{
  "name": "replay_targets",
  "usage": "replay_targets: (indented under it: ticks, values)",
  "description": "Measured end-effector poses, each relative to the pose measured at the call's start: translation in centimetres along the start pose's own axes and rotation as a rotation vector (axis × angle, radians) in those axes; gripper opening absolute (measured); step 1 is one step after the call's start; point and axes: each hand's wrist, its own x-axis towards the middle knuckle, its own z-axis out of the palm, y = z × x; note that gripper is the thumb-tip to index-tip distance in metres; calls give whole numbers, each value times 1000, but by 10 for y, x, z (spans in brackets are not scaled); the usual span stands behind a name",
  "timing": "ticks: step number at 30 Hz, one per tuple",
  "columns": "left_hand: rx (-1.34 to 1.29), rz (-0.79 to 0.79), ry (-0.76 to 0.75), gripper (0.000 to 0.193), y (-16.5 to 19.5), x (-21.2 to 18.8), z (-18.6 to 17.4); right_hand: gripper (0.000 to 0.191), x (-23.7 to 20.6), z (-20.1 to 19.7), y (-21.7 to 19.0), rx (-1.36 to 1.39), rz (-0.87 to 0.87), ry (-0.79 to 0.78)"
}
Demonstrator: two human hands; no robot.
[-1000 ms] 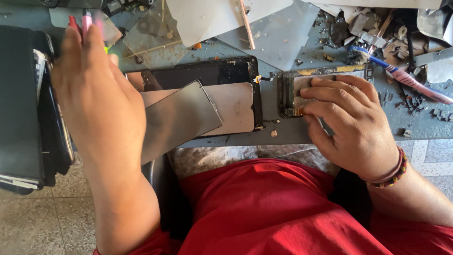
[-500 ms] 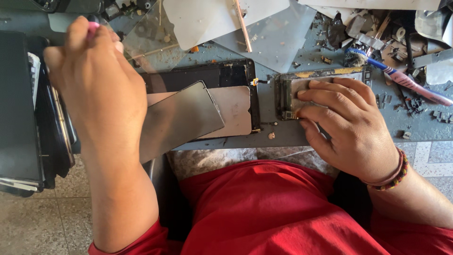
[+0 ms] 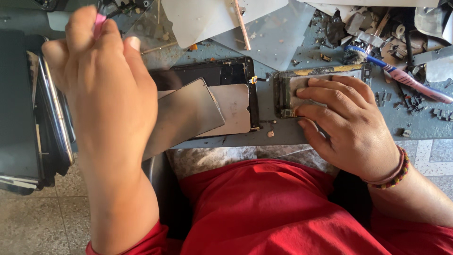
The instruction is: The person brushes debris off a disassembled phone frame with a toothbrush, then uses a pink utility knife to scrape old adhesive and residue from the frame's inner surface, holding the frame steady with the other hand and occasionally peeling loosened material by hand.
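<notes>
The left hand (image 3: 101, 80) has risen a little, pinching a pink tool (image 3: 99, 24); it hides part of the phone (image 3: 212, 75) lying crosswise. The right hand (image 3: 347, 123) presses flat on the frame (image 3: 283, 94), beside a toothbrush (image 3: 401, 75).

Grey-blue bench (image 3: 302, 134), scuffed and dusted with debris. At centre a dark phone (image 3: 207, 75) lying open, grey plates (image 3: 231, 111) over it, a frame (image 3: 325, 75) just to its right; pale sheets (image 3: 212, 19) and a thin stick (image 3: 242, 23) at the back. At right a toothbrush (image 3: 401, 75), scraps (image 3: 358, 23) and small dark parts (image 3: 415, 101).
</notes>
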Motion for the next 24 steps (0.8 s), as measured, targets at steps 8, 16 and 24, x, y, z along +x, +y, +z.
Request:
replay_targets:
  ticks: [8, 16, 24]
  values:
    - [-551, 43, 58, 18, 37, -9, -72, 22, 5, -8, -1, -13, -8, 34]
    - [-1363, -24, -232, 22, 86, -26, -92, 29, -18, -28, -6, 8, 38, 156]
    - [-1620, 3, -366, 23, 128, -54, -35, 36, -56, -30, -3, 418, 104, -65]
